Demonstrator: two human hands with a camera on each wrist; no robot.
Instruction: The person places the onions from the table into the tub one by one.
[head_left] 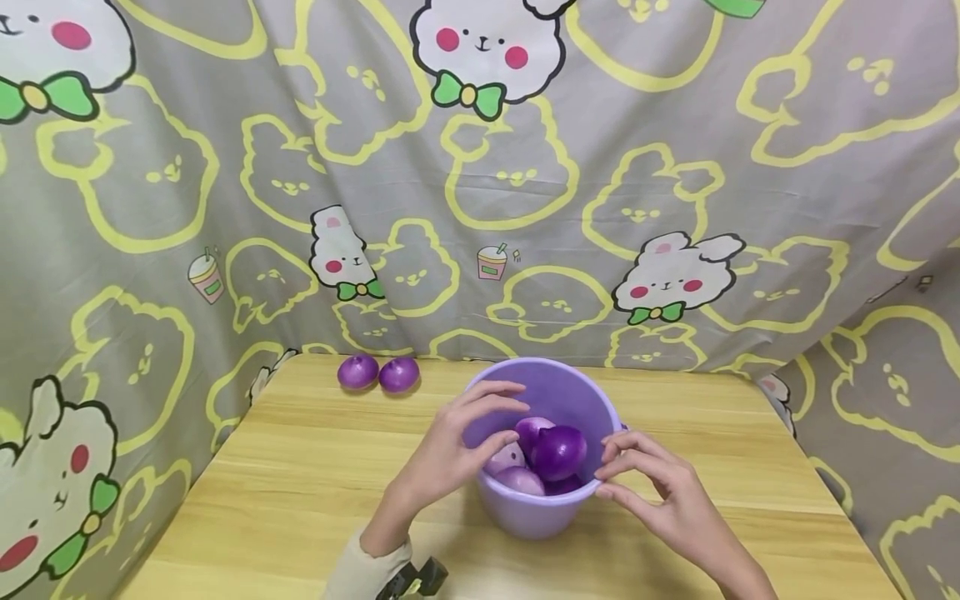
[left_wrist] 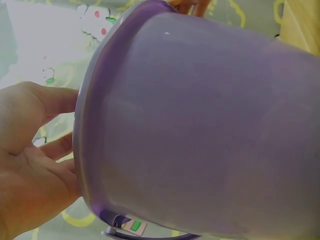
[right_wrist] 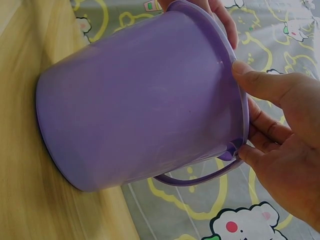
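A purple bucket (head_left: pixel 528 512) stands upright on the table with several purple onions (head_left: pixel 558 452) inside, some dark and glossy, others paler. My left hand (head_left: pixel 456 443) reaches over the bucket's left rim, fingers loosely bent and thumb apart, with nothing seen between them. From the left wrist view, the bucket wall hides the ends of that hand's fingers. At the right rim, my right hand (head_left: pixel 671 492) holds the edge between thumb and fingertips. The right wrist view shows its thumb (right_wrist: pixel 260 82) on the rim near the bucket's handle (right_wrist: pixel 200 179).
Two more purple onions (head_left: pixel 378 374) lie side by side at the table's back left. The wooden table (head_left: pixel 300 475) meets a grey patterned curtain (head_left: pixel 525 275) behind it, and more curtain hangs on both sides.
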